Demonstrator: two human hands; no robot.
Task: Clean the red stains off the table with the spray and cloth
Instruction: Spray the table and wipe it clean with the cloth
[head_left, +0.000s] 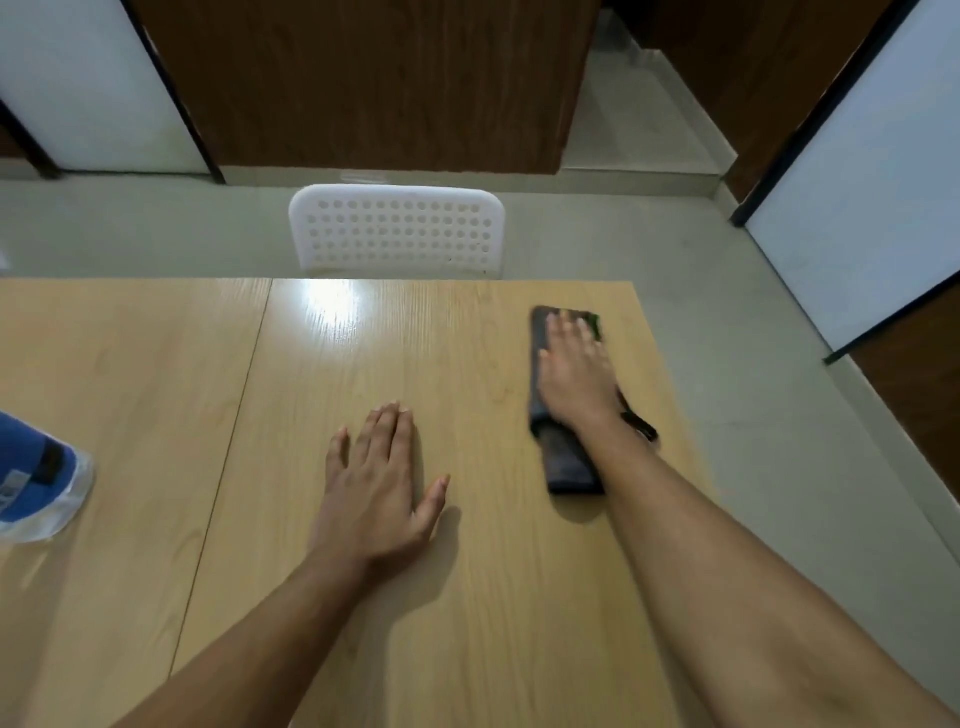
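Cloth (563, 462), dark, folded, right of centre: soft, light, probably slides readily; pressed flat under right hand (574, 376), fingers straight, slightly spread.

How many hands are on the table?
2. The left hand lies flat on the bare table near the middle. The right hand presses flat on the dark cloth toward the far right corner. None seem hidden.

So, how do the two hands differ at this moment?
The right hand presses flat on the dark cloth; the left hand rests on the bare table. The right hand reaches farther across the table, near its right edge; the left hand lies nearer, around the middle. Both lie palm down with fingers straight.
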